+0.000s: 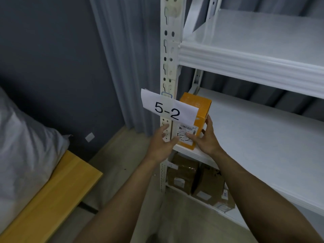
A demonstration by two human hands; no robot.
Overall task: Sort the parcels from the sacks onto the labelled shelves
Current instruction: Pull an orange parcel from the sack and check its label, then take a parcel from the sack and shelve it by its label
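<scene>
The box (201, 109) is stood at the near left corner of the shelf (263, 137), behind the 5-2 label (168, 109), grasped by the right hand (206, 137), the left hand (161, 144) held straight-fingered against its left edge.

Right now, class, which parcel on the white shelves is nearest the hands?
The upright orange cardboard box beside the white 5-2 paper label, between the left hand and right hand. The brown cardboard parcels stand lower down, untouched.
</scene>
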